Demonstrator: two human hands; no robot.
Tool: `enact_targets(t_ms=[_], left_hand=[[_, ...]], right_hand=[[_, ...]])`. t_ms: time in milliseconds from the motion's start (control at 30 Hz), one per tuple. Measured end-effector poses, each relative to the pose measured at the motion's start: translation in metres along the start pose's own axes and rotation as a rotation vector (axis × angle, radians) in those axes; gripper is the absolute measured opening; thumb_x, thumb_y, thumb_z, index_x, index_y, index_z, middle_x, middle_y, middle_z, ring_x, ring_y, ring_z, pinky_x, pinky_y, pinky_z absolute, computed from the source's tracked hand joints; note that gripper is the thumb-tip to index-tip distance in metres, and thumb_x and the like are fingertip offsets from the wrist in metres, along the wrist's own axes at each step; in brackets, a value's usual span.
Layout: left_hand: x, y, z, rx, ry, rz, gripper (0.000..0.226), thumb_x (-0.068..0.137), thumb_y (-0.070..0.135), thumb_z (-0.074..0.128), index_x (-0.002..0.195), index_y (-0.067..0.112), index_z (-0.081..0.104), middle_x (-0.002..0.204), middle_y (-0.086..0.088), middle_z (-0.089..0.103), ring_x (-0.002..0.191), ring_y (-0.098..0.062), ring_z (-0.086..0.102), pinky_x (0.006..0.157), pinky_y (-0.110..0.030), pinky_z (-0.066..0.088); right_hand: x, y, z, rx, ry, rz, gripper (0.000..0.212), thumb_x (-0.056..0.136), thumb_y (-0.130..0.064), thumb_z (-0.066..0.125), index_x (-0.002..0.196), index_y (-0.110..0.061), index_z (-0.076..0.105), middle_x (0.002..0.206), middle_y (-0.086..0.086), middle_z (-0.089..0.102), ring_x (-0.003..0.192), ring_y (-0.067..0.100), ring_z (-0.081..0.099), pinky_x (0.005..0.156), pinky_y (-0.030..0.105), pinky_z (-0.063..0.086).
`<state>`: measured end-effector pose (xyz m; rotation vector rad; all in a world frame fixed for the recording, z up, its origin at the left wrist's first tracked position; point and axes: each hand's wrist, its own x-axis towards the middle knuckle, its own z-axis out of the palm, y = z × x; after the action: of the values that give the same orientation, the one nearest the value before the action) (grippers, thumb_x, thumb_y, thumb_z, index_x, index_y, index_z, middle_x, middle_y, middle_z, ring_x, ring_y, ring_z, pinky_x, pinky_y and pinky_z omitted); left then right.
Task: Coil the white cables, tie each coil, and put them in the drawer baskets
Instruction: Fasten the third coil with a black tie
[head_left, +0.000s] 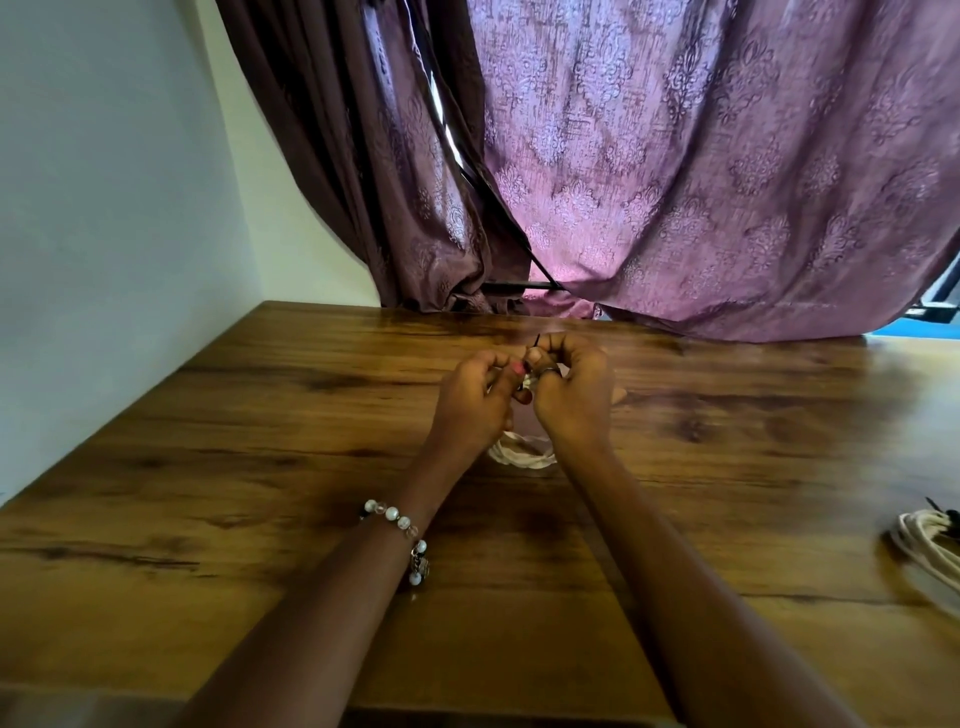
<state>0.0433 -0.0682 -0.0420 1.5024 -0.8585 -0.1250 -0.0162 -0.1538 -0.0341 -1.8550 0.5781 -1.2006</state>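
Both hands are up near the middle of the counter (260, 467), working close together on a white cable coil (522, 452). The coil lies on the wood, w/ its near loops peeking out between the wrists at 6 o'clock of the hands. The left hand (475, 400) has its fingers curled in and pinches the top of the coil. The right hand (569, 389) is curled too and pinches a thin black tie (536, 340), whose tip sticks up at 12 o'clock. So both grips are clenched on stuff, not loose.

A 2nd coil (922, 545) sits far off at 3 o'clock, near the counter edge, w/ a black bit on it, prob. tied already. No drawer or baskets in view.

The step looks like tying this coil. To do it well: keep the left pinch tight so the loops stay bunched & don't spring open. Wrap the tie round all the loops, not just some. Pull it snug, but not so hard it bends the cable. Then twist or lock the end so it can't slip.

A bead bracelet (397, 514) is on the left wrist. Purple curtains (675, 182) hang at 12 o'clock.
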Motion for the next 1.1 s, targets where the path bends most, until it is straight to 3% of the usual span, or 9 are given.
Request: enact_targets(t_ms=[100,200,333,500,600,700,867,967,1100], left_hand=[[-0.001,0.006,0.001,0.02,0.033,-0.019,0.009,0.096,0.017,0.053,0.095,0.014,0.062,0.073,0.002,0.067,0.061,-0.016,0.064,0.056,-0.031,0.051],[-0.001,0.01,0.001,-0.022,0.043,-0.096,0.01,0.096,0.015,0.054,0.091,0.012,0.062,0.067,0.001,0.066,0.06,-0.02,0.062,0.058,-0.035,0.052],[0.003,0.01,0.003,0.047,0.087,-0.124,0.014,0.093,0.011,0.055,0.084,0.016,0.064,0.062,0.005,0.063,0.051,-0.005,0.058,0.055,-0.027,0.047],[0.005,0.009,0.002,0.001,0.112,-0.214,0.016,0.088,0.011,0.054,0.082,0.016,0.068,0.068,-0.003,0.067,0.059,-0.019,0.06,0.058,-0.04,0.049],[0.004,0.014,0.001,-0.055,0.098,-0.252,0.017,0.091,0.005,0.051,0.085,0.007,0.067,0.066,-0.005,0.065,0.05,-0.012,0.055,0.052,-0.028,0.043],[0.003,0.02,0.0,-0.066,0.068,-0.255,0.02,0.093,0.004,0.048,0.082,0.007,0.064,0.07,-0.005,0.065,0.051,-0.01,0.059,0.048,-0.027,0.046],[0.002,0.02,0.0,-0.047,0.054,-0.242,0.023,0.092,0.005,0.047,0.078,0.013,0.063,0.07,-0.001,0.064,0.054,-0.022,0.061,0.065,-0.045,0.056],[0.001,0.022,0.0,-0.035,0.036,-0.238,0.023,0.095,0.006,0.046,0.08,0.015,0.061,0.071,-0.003,0.064,0.051,-0.016,0.059,0.057,-0.038,0.054],[0.0,0.021,-0.002,-0.057,-0.001,-0.25,0.02,0.098,0.01,0.044,0.088,0.014,0.06,0.068,-0.007,0.064,0.048,-0.013,0.056,0.046,-0.027,0.044]], right_hand=[[-0.001,-0.005,-0.001,0.064,-0.01,0.012,0.018,0.069,-0.027,0.052,0.069,-0.042,0.062,0.07,-0.014,0.065,0.081,0.027,0.065,0.08,0.067,0.046],[0.0,-0.004,-0.001,0.115,-0.035,0.01,0.023,0.07,-0.018,0.054,0.068,-0.039,0.063,0.068,-0.01,0.065,0.078,0.031,0.064,0.074,0.059,0.051],[-0.002,-0.006,-0.001,0.082,-0.018,-0.039,0.026,0.071,-0.016,0.056,0.068,-0.041,0.062,0.069,-0.016,0.065,0.077,0.025,0.064,0.085,0.063,0.046],[-0.003,-0.003,0.003,0.086,-0.04,-0.017,0.02,0.072,-0.02,0.058,0.07,-0.04,0.062,0.071,-0.012,0.066,0.082,0.028,0.065,0.084,0.063,0.046],[-0.004,-0.007,-0.001,0.229,-0.06,0.044,0.03,0.082,0.001,0.06,0.071,-0.027,0.062,0.072,0.001,0.065,0.071,0.022,0.063,0.066,0.041,0.055],[-0.006,-0.014,-0.006,0.344,-0.094,0.055,0.028,0.086,0.014,0.052,0.076,-0.01,0.06,0.07,0.006,0.06,0.061,0.011,0.058,0.052,0.022,0.05],[-0.006,-0.014,-0.006,0.39,-0.107,0.065,0.03,0.086,0.015,0.052,0.074,-0.011,0.06,0.068,0.003,0.061,0.066,0.015,0.058,0.061,0.028,0.051],[-0.005,-0.014,-0.007,0.39,-0.108,0.048,0.031,0.085,0.016,0.052,0.074,-0.011,0.061,0.07,0.004,0.061,0.069,0.019,0.058,0.064,0.033,0.051],[-0.006,-0.014,-0.007,0.39,-0.117,0.006,0.034,0.085,0.015,0.054,0.072,-0.015,0.061,0.071,0.005,0.061,0.069,0.02,0.058,0.056,0.025,0.051]])
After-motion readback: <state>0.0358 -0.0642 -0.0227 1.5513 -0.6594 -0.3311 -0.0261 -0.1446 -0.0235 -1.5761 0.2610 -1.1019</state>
